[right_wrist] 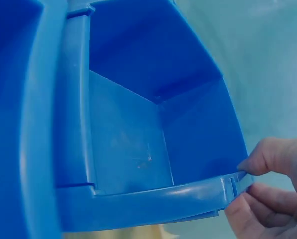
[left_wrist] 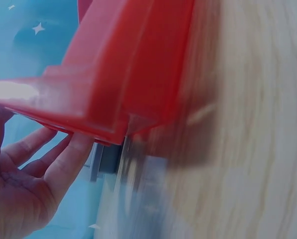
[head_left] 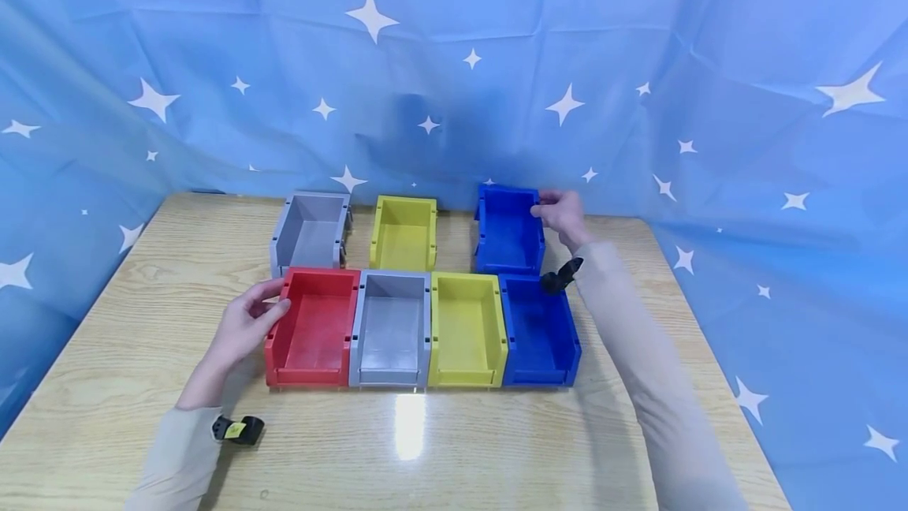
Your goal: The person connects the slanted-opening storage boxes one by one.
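My left hand [head_left: 248,320] grips the rear left corner of a red storage bin [head_left: 319,322], the left one in the front row. In the left wrist view its fingers [left_wrist: 71,162] reach behind the red wall; the thumb tip is hidden. At the back, my right hand [head_left: 563,215] pinches the right rim of a blue storage bin [head_left: 509,231]. The right wrist view has thumb and fingers on either side of the rim of that blue bin [right_wrist: 138,144]. Another blue bin [head_left: 535,333] stands just in front of it, at the front row's right end.
Between the red and front blue bins stand a grey bin [head_left: 390,330] and a yellow bin [head_left: 468,330], side by side. Behind them are another grey bin [head_left: 312,235] and yellow bin [head_left: 404,235], with a gap between yellow and blue. A star-patterned blue cloth [head_left: 454,101] hangs behind the table [head_left: 496,448].
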A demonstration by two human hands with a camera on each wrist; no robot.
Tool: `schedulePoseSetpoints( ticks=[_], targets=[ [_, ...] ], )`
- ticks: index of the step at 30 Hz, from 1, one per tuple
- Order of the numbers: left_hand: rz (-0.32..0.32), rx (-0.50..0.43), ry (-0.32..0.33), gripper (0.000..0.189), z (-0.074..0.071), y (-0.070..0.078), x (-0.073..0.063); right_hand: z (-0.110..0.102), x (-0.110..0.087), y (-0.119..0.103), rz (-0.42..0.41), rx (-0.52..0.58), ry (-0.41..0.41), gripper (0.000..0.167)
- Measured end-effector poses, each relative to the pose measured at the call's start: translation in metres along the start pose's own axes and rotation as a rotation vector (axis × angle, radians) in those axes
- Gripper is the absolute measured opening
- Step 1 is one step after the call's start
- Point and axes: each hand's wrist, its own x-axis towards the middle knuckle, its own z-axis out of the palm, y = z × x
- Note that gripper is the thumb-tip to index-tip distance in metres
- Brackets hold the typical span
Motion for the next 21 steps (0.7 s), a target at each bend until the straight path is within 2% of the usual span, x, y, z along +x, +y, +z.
schedulePoseSetpoints(
  ticks=[5,14,21],
  targets=[
    [-0.024,0.012,-0.001,0.044,-0.008,-0.002,-0.003,-0.012,-0.005,-0.01,-0.015,-0.032,-0.019,0.046],
    [0.013,0.034,0.03,0.043,-0.019,-0.012,-0.007,-0.033,-0.014,-0.02,-0.025,-0.029,-0.003,0.047],
    [-0.017,0.043,0.051,0.045,-0.03,-0.017,-0.009,-0.056,-0.025,-0.022,-0.041,-0.047,-0.021,0.047]
  ],
)
